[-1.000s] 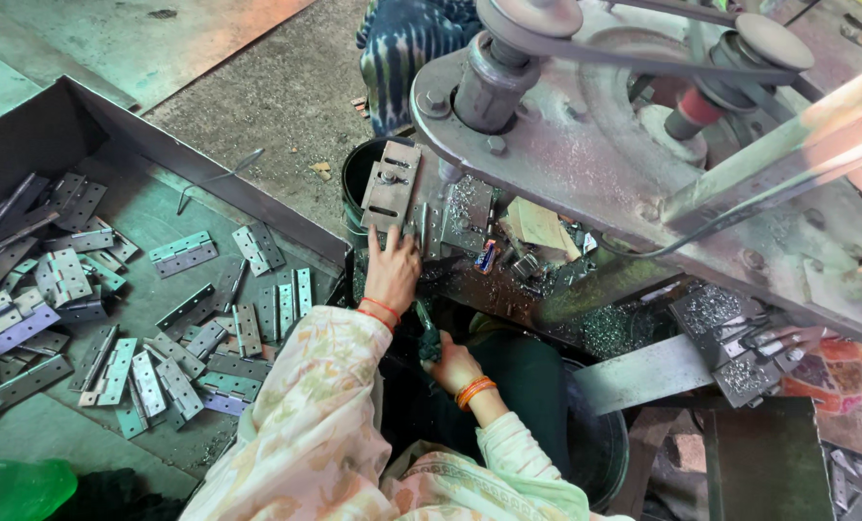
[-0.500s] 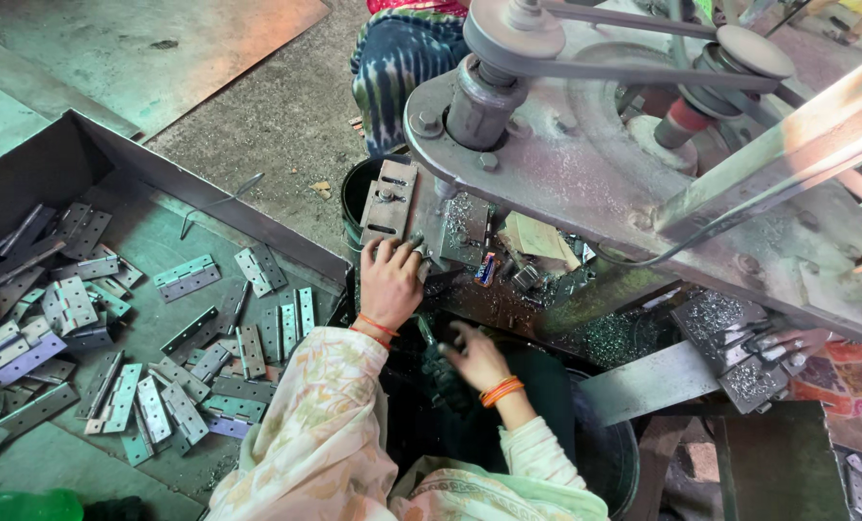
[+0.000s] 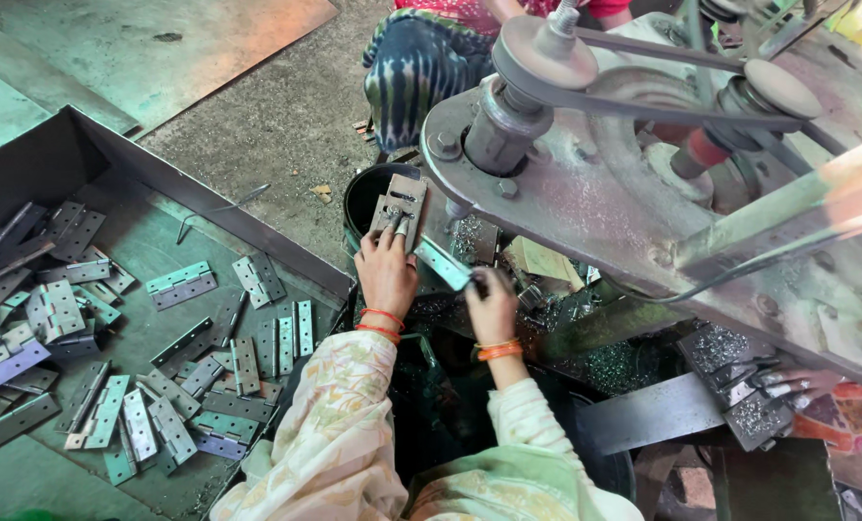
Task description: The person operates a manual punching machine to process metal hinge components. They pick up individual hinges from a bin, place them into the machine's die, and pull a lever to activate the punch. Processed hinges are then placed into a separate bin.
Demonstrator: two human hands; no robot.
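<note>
While the belt-driven machine (image 3: 643, 193) fills the upper right of the view, the person's left hand (image 3: 386, 273) lies against the metal fixture block (image 3: 398, 205) at the machine's near-left edge, fingertips pressed on its face; whether those fingers close around anything cannot be told. Just right of that block, the right hand (image 3: 493, 307) is clamped on one end of a flat hinge plate (image 3: 443, 264), which slants up and leftward from the hand toward the block, beneath the machine's large round plate. Metal swarf (image 3: 634, 362) glitters on the machine bed to the right of both hands. Well left of the machine, an open steel tray (image 3: 112, 164) holds a loose scatter of hinges (image 3: 175, 286), some folded, some spread flat. Above the machine's left rim, another person's patterned clothing (image 3: 421, 58) shows.

Judged from this arrangement, the step in hand is the seating of a single plate at the block. Any following move would call for the plate to sit square against the fixture and for the fingers to stay off the moving spindle and belt.
</note>
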